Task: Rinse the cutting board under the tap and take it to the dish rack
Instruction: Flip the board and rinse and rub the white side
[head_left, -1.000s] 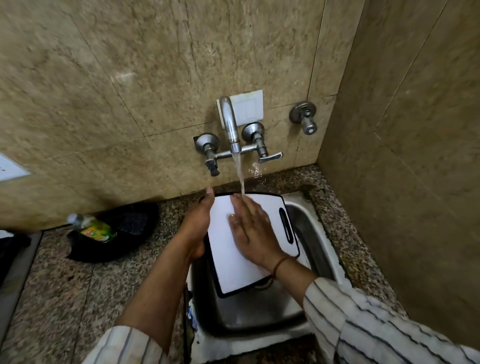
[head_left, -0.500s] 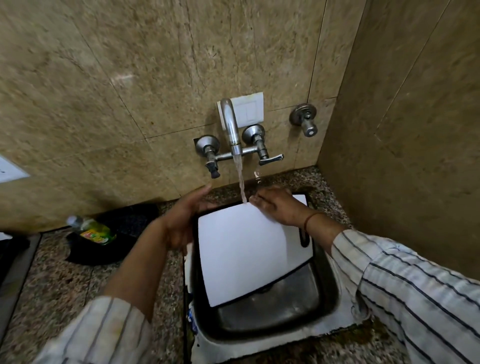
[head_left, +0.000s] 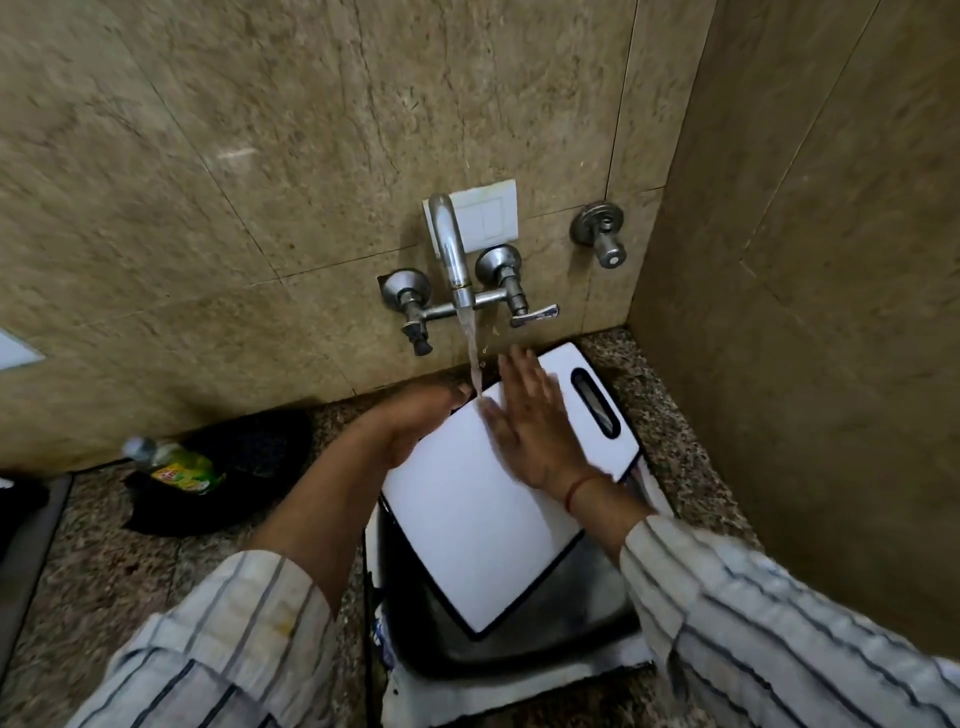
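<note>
A white cutting board (head_left: 467, 514) with a black rim and a slot handle at its far right lies tilted over the steel sink (head_left: 545, 634). The wall tap (head_left: 451, 249) runs, and its stream lands on the board's far edge. My left hand (head_left: 415, 421) grips the board's left far edge. My right hand (head_left: 530, 421) lies flat on the board's face with straight fingers, just right of the stream and left of the slot handle. No dish rack is in view.
A speckled granite counter (head_left: 130, 566) surrounds the sink. A black pan (head_left: 244, 467) holding a green-labelled bottle (head_left: 176, 467) sits at the left against the wall. A side wall (head_left: 805, 364) stands close on the right. A second valve (head_left: 600, 234) juts from the back wall.
The board has turned, its handle end now further back and right. My right hand slid from the board's far edge onto its face. My left hand moved in along the far edge.
</note>
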